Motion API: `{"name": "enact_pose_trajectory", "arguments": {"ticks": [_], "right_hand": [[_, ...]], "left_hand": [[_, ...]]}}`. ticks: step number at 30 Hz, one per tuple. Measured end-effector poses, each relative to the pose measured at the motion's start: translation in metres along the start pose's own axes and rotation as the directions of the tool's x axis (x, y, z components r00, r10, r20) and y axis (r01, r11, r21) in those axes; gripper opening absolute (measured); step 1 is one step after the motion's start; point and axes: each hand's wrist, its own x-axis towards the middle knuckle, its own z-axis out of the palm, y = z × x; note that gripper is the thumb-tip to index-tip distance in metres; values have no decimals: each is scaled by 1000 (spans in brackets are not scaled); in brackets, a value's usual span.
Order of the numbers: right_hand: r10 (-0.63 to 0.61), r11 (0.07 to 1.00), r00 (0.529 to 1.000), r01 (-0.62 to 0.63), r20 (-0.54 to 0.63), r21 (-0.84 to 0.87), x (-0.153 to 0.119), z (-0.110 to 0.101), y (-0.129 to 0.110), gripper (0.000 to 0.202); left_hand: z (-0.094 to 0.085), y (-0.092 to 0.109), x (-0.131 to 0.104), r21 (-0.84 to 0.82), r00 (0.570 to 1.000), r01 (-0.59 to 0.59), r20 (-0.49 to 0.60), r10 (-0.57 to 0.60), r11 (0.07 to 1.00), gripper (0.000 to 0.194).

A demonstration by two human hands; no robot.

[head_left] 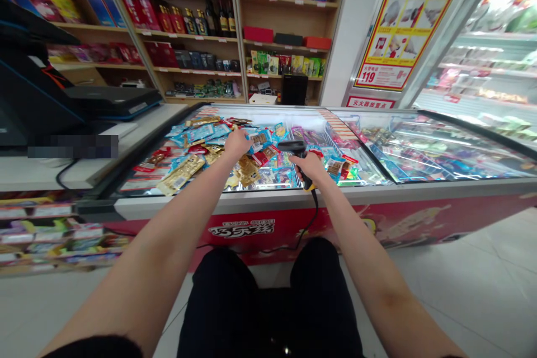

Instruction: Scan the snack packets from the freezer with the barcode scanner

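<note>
Stocked wooden shelves (289,18) stand behind a long glass-topped, red-fronted freezer (377,194) heaped with shiny gold, blue and red packets (181,173). The right hand (311,166) curls its fingers around a black-and-yellow corded scanner (292,147), its head just above them; the left hand's (238,144) fingertips meet the left edge of a blue packet showing brown contents (260,140), though whether they pinch it I cannot tell.

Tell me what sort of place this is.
Probably a shop or supermarket: stocked wooden shelves, a chest freezer strewn with packets, and a barcode scanner in the right hand.
</note>
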Motion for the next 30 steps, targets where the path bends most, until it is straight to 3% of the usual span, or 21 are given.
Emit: {"name": "enact_pose_trajectory", "arguments": {"ticks": [1,3,6,8,12,25,30], "right_hand": [[3,1000,1000,-3,3,-4,-1,3,-1,24],[-1,1000,1000,1,9,-16,-2,7,-3,24],[-23,1000,999,24,36,-20,-5,12,-7,23],[-34,999,998,36,53,-25,-7,16,-10,22],[-34,998,998,37,53,-59,-12,20,-16,23],[-72,997,994,75,81,-37,-12,15,-13,28],[-55,998,996,57,77,-31,-13,13,-13,30]], "left_hand": [[0,-2,0,-80,1000,17,-11,-18,997,8],[1,-3,1,-275,996,93,17,-92,957,15],[-1,-1,-1,-557,964,267,155,-217,786,27],[-2,2,-4,-648,942,336,219,-256,683,32],[-5,11,-11,-713,928,370,259,-267,596,37],[6,18,-9,-645,945,328,213,-250,690,38],[7,22,-11,-659,943,332,223,-247,675,38]]}}
